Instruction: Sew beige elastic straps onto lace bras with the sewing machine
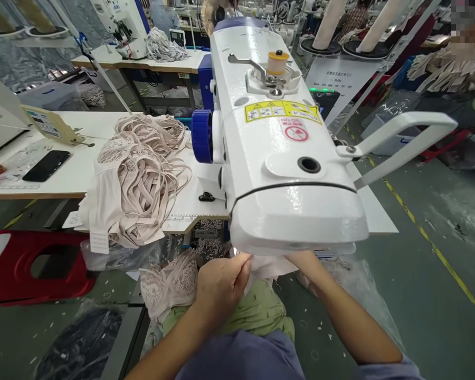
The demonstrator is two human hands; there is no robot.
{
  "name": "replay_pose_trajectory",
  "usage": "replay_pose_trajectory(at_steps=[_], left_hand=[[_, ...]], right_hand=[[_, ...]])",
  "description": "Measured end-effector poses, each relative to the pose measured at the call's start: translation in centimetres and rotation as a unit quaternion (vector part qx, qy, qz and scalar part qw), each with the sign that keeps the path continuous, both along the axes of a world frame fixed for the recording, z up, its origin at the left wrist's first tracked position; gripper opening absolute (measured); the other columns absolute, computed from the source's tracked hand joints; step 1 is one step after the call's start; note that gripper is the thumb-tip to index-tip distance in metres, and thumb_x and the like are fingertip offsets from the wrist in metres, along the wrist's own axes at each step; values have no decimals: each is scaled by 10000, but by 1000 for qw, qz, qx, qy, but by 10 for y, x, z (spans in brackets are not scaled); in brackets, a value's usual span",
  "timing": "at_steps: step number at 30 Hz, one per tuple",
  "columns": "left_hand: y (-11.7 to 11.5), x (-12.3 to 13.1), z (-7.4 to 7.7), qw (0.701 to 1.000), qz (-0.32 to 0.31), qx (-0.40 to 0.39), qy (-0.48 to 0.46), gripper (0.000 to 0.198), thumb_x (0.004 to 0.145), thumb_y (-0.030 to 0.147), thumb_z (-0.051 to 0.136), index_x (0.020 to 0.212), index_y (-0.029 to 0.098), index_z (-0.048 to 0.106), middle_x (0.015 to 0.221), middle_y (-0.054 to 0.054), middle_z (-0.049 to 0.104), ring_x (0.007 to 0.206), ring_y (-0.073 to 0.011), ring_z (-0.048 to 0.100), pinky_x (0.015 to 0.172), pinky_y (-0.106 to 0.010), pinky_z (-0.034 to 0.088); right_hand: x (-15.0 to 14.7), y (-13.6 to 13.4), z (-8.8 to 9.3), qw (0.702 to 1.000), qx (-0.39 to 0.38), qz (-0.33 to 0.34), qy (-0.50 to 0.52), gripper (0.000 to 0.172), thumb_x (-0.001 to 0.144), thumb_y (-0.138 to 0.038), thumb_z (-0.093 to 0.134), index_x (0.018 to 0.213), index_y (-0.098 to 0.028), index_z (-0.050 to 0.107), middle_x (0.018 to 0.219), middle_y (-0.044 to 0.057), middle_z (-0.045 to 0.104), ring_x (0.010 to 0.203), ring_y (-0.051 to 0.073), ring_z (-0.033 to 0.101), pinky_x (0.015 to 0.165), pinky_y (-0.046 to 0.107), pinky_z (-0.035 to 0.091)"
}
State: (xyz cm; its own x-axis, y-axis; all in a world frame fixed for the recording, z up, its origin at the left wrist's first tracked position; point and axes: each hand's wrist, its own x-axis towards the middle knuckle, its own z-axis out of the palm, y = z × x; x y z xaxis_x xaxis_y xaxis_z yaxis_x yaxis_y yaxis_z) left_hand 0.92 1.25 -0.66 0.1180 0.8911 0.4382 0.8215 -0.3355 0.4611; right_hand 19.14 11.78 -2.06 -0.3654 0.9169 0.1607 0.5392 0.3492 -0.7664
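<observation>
Left hand [220, 285]: fingers pinched shut on the pale fabric [267, 268].
Right hand [304, 260]: touching the same piece (fingers hidden under the machine, so I cannot tell its grip).
Pale fabric: just beneath the sewing machine [285, 158] head, between both hands.
Worktop [63, 182]: heap of beige garments [138, 179] left of the machine.

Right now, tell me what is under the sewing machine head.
Under it, the left hand pinches pale fabric; the right hand reaches in. The needle and the right hand's grip are hidden by the head.
</observation>
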Motion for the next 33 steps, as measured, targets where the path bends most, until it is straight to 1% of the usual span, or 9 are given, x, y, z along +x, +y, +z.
replay_pose_trajectory(at_steps=[5, 10, 16, 20, 24, 25, 28, 30, 33], left_hand=[[0, 1, -1, 1000, -1, 4, -8, 355, 1010, 267, 404, 914, 184, 735, 623, 4, 730, 530, -143, 670, 526, -254, 419], [-2, -1, -1, 1000, -4, 7, -24, 359, 1014, 270, 404, 942, 160, 738, 621, -4, 727, 526, -144, 668, 516, -245, 428], [-2, -2, -6, 1000, -13, 11, -25, 343, 1009, 251, 406, 1011, 160, 737, 708, -38, 762, 583, -155, 694, 550, -231, 457], [-28, -1, -11, 993, -85, -78, -39, 400, 983, 387, 417, 851, 238, 764, 559, -28, 696, 500, -172, 647, 497, -250, 448], [-54, -39, -22, 988, -93, -114, -36, 476, 969, 481, 407, 717, 258, 745, 500, -39, 662, 455, -177, 622, 458, -245, 476], [-54, -54, -27, 990, -66, -121, -38, 512, 991, 458, 344, 764, 242, 749, 568, -58, 704, 484, -189, 649, 464, -252, 497], [-46, -92, -47, 963, 146, -211, -86, 457, 943, 532, 416, 809, 224, 726, 601, -50, 729, 458, -209, 655, 397, -253, 483], [-39, -99, -61, 952, 147, -257, -73, 430, 934, 527, 431, 901, 215, 725, 616, -58, 734, 451, -215, 650, 382, -254, 459], [-29, -75, -74, 966, 97, -240, 9, 384, 953, 418, 417, 1018, 193, 722, 819, -125, 774, 650, -267, 719, 553, -325, 541]], right_hand=[[-1, 4, -6, 999, -17, -24, 38, 256, 791, -255, 533, 995, -229, 685, 921, 75, 737, 999, 296, 653, 885, 438, 562], [12, 0, -12, 996, -76, 6, 50, 240, 815, -352, 529, 939, -220, 687, 925, 84, 731, 958, 298, 659, 879, 445, 552], [54, -12, -93, 955, -294, -17, -14, 642, 838, -664, 447, 1224, -166, 571, 1256, 169, 627, 1184, 302, 581, 1025, 435, 464], [79, -37, -146, 917, -394, 2, -53, 757, 840, -788, 308, 1149, -162, 602, 983, 133, 683, 855, 236, 696, 789, 407, 571], [88, -75, -174, 908, -413, 16, -70, 734, 565, -808, 679, 965, -193, 661, 790, 61, 654, 697, 221, 674, 705, 384, 562], [88, -83, -178, 917, -394, 8, -66, 704, 517, -788, 725, 897, -198, 667, 807, 66, 652, 765, 244, 676, 762, 396, 552], [88, -97, -182, 946, -321, -27, -41, 568, 585, -782, 685, 655, -224, 609, 789, 72, 619, 881, 280, 642, 843, 397, 503], [92, -103, -178, 958, -285, -35, -26, 592, 681, -779, 599, 485, -239, 455, 625, 42, 520, 725, 247, 604, 736, 371, 482], [99, -113, -155, 965, -261, -36, -13, 663, 755, -799, 455, 453, -233, 288, 497, -21, 296, 517, 159, 413, 585, 323, 397]])
